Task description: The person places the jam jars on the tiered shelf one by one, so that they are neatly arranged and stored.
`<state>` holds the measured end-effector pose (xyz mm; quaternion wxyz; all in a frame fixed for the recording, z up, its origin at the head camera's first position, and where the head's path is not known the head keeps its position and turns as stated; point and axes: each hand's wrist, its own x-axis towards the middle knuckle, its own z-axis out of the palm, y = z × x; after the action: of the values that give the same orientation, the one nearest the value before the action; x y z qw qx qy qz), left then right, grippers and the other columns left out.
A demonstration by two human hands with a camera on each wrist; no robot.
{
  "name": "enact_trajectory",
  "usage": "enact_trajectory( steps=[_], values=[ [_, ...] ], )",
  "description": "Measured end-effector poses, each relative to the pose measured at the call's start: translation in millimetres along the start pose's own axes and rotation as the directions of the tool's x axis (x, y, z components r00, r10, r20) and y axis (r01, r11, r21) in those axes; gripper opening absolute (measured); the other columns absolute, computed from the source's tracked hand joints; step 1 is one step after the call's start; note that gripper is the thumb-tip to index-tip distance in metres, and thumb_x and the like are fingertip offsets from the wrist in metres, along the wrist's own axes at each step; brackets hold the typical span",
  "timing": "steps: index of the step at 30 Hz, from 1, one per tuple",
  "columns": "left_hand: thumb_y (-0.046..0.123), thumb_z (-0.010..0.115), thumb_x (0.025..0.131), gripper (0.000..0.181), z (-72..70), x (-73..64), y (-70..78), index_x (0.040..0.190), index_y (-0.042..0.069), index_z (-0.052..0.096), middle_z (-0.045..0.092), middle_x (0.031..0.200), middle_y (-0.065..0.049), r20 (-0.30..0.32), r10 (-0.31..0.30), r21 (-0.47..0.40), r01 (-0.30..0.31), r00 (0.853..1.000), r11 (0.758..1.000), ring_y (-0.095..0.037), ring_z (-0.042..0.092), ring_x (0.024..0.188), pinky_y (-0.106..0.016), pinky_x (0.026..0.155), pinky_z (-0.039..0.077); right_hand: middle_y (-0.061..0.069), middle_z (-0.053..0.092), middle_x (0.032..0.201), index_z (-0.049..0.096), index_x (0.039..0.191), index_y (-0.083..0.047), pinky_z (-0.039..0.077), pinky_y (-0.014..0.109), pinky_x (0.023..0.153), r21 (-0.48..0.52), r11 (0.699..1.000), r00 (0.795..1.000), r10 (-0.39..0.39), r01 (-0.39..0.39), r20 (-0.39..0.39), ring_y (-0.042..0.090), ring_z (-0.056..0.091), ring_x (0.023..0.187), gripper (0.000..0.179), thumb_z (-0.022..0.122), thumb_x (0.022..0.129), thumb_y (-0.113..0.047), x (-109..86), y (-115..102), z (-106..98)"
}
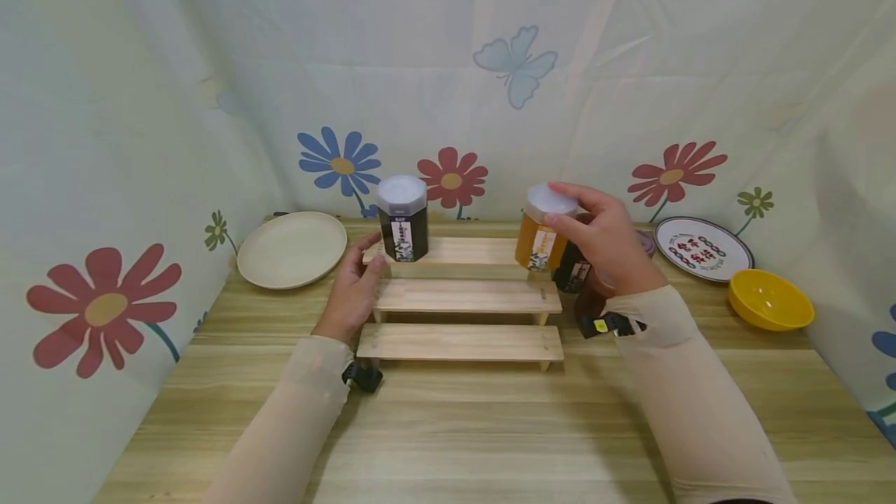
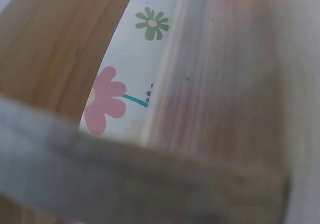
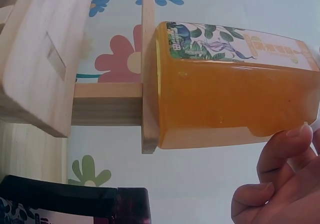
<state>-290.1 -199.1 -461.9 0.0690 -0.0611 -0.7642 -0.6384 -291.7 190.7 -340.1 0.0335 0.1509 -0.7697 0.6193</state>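
A three-tier wooden stand (image 1: 465, 295) is in the middle of the table. My right hand (image 1: 609, 236) holds an amber jar (image 1: 539, 243) by its white lid, thumb and fingers on the lid. In the right wrist view the base of the amber jar (image 3: 235, 99) meets the right end of the top plank (image 3: 149, 74). A dark jar (image 1: 404, 233) with a white lid stands upright at the left of the top tier. Beside it, my left hand (image 1: 352, 290) grips the left end of the stand with thumb and fingers. The left wrist view shows only blurred planks (image 2: 230, 74).
Another dark jar (image 1: 575, 274) stands right of the stand, partly hidden by my right hand. A cream plate (image 1: 292, 250) lies at the back left. A white patterned plate (image 1: 703, 249) and a yellow bowl (image 1: 770, 300) are at the right. A flowered curtain (image 1: 420, 61) closes the back.
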Motion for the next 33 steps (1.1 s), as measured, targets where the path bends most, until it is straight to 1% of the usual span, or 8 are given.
enact_trajectory(
  steps=[7,14,17,22,25,27,31,33],
  values=[
    [0.033,0.048,0.114,0.053,0.1,-1.5,0.0,0.163,0.018,0.038,0.055,0.133,-0.022,-0.003,0.007,0.026,-0.007,1.000,1.000,-0.024,0.051,0.096,-0.030,0.078,0.044,0.014,0.050,0.155,0.055,0.155,-0.014,0.054,0.023,0.095,0.001,1.000,0.999,-0.007,0.007,0.037,0.027,0.059,0.118,0.056,0.072,0.102,-0.019,6.5,1.8,2.2],
    [0.028,0.047,0.114,0.054,-0.2,-1.1,-0.9,0.165,0.017,0.034,0.049,0.147,-0.019,0.009,-0.001,0.017,0.001,1.000,1.000,-0.027,0.051,0.099,-0.030,0.078,0.044,0.013,0.056,0.150,0.057,0.153,-0.015,0.054,0.023,0.093,-0.050,0.998,0.999,-0.032,0.034,0.039,0.026,0.060,0.114,0.054,0.073,0.102,-0.021,12.7,5.0,4.3],
    [0.029,0.047,0.114,0.054,-0.1,-0.8,-0.8,0.165,0.018,0.034,0.049,0.146,-0.019,0.008,-0.002,0.016,0.002,1.000,1.000,-0.026,0.051,0.099,-0.030,0.078,0.044,0.015,0.056,0.149,0.057,0.154,-0.014,0.055,0.023,0.091,-0.054,0.998,0.998,-0.035,0.038,0.044,0.024,0.061,0.112,0.055,0.073,0.102,-0.020,14.3,4.0,5.4],
    [0.034,0.047,0.114,0.053,-0.5,-1.2,0.4,0.164,0.018,0.037,0.053,0.139,-0.019,0.001,0.008,0.024,-0.008,1.000,1.000,-0.023,0.051,0.095,-0.030,0.077,0.044,0.017,0.059,0.144,0.057,0.153,-0.011,0.056,0.022,0.087,-0.067,0.996,0.997,-0.054,0.058,0.062,0.021,0.063,0.107,0.054,0.072,0.102,-0.017,18.9,3.6,6.5],
    [0.035,0.048,0.114,0.053,-0.1,-1.9,1.4,0.163,0.018,0.038,0.055,0.135,-0.020,-0.003,0.010,0.027,-0.010,1.000,1.000,-0.025,0.052,0.096,-0.030,0.078,0.045,0.019,0.060,0.141,0.057,0.153,-0.009,0.056,0.021,0.086,-0.074,0.994,0.994,-0.075,0.081,0.077,0.020,0.064,0.106,0.053,0.071,0.102,-0.014,23.1,5.0,6.8],
    [0.035,0.048,0.113,0.053,0.3,-2.7,1.8,0.163,0.019,0.039,0.055,0.135,-0.020,-0.005,0.007,0.027,-0.007,1.000,1.000,-0.030,0.053,0.101,-0.030,0.079,0.045,0.020,0.060,0.140,0.057,0.152,-0.007,0.056,0.021,0.086,-0.071,0.993,0.992,-0.088,0.095,0.085,0.021,0.064,0.106,0.052,0.071,0.102,-0.012,25.5,6.4,6.8],
    [0.034,0.049,0.114,0.053,0.9,-3.8,2.0,0.163,0.019,0.038,0.053,0.141,-0.019,-0.006,0.004,0.027,-0.004,1.000,1.000,-0.040,0.052,0.111,-0.031,0.083,0.045,0.020,0.060,0.138,0.057,0.151,-0.004,0.056,0.021,0.086,-0.051,0.993,0.990,-0.102,0.107,0.096,0.021,0.064,0.106,0.052,0.069,0.102,-0.009,28.3,8.2,6.7],
    [0.033,0.048,0.114,0.053,0.8,-3.8,1.8,0.163,0.019,0.038,0.052,0.143,-0.019,-0.006,0.004,0.024,-0.004,1.000,1.000,-0.042,0.052,0.113,-0.031,0.083,0.044,0.021,0.059,0.139,0.056,0.151,-0.003,0.056,0.020,0.086,-0.045,0.993,0.989,-0.106,0.111,0.100,0.020,0.064,0.106,0.052,0.069,0.102,-0.008,28.9,8.4,6.8]
  ],
)
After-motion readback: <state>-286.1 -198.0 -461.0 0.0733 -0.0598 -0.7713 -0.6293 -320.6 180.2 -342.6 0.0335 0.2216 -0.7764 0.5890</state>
